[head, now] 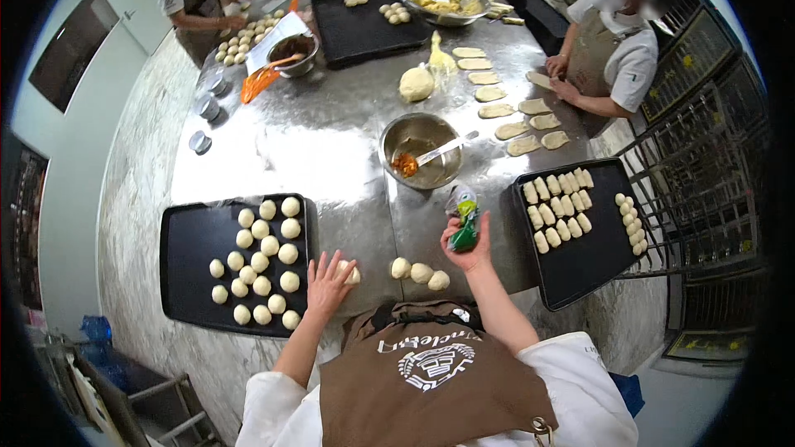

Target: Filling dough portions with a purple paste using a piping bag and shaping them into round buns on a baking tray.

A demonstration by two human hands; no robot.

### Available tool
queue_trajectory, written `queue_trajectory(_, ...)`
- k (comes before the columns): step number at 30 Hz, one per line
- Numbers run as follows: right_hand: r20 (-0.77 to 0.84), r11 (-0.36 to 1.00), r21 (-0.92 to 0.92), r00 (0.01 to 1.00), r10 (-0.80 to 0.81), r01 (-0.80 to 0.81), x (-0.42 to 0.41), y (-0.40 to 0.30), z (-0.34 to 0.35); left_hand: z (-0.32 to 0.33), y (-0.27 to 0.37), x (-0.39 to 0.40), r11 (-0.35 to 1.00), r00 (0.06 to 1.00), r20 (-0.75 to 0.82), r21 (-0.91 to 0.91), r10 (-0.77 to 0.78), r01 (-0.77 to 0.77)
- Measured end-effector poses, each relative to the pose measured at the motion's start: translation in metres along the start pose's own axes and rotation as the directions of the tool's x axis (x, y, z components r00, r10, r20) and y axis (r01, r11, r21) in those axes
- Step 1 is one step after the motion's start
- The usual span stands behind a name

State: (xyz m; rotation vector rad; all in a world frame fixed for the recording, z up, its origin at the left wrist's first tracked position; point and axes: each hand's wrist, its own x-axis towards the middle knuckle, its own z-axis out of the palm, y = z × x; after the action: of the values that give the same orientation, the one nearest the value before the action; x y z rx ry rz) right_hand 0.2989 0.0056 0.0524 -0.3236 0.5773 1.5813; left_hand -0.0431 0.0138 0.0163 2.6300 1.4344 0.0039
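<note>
My left hand (pixel 329 288) lies flat with its fingers spread at the right edge of a black baking tray (pixel 192 248) of round dough balls. A dough piece (pixel 351 273) shows beside and partly beneath those fingers; whether they press on it I cannot tell. My right hand (pixel 469 251), palm up, holds a green and clear plastic packet (pixel 464 230) above the steel table (pixel 354 217). Three dough balls (pixel 422 273) sit in a touching row between my hands, near the table's front edge. Beyond the packet stands a steel bowl (pixel 388 149) with orange-brown filling (pixel 405 165) and a spatula (pixel 444 149).
At right, a black tray (pixel 577 261) holds rolled dough pieces, overhanging the table edge near a metal rack (pixel 695 198). Flattened dough strips (pixel 512 130) lie before a co-worker (pixel 608 43). A large dough ball (pixel 416 84), another tray (pixel 366 31) and bowls stand farther back.
</note>
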Motion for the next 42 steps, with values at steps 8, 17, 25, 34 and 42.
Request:
queue_trajectory(8, 0.275, 0.978, -0.111, 0.94, 0.203, -0.178, 0.003, 0.008, 0.0, 0.016, 0.0, 0.008, 0.948, 0.976, -0.152, -0.3, -0.157, 0.106)
queue_trajectory(17, 0.283, 0.979, -0.183, 0.948, 0.144, -0.094, -0.015, 0.029, 0.031, -0.028, -0.002, -0.002, 0.284, 0.831, -0.076, -0.953, -0.551, 0.101)
queue_trajectory(25, 0.226, 0.93, -0.364, 0.974, 0.029, 0.056, -0.027, 0.052, 0.065, -0.092, 0.094, 0.056, -0.696, 0.895, 0.446, -0.64, 0.008, 0.325)
queue_trajectory(34, 0.196, 0.688, -0.676, 0.964, -0.179, 0.265, -0.022, 0.064, 0.055, -0.086, 0.109, 0.054, -0.684, 0.893, 0.444, -0.628, 0.075, 0.37)
queue_trajectory(42, 0.195, 0.686, -0.663, 0.955, -0.225, 0.298, -0.019, 0.07, 0.047, -0.094, 0.108, 0.051, -0.679, 0.908, 0.4, -0.634, 0.122, 0.37)
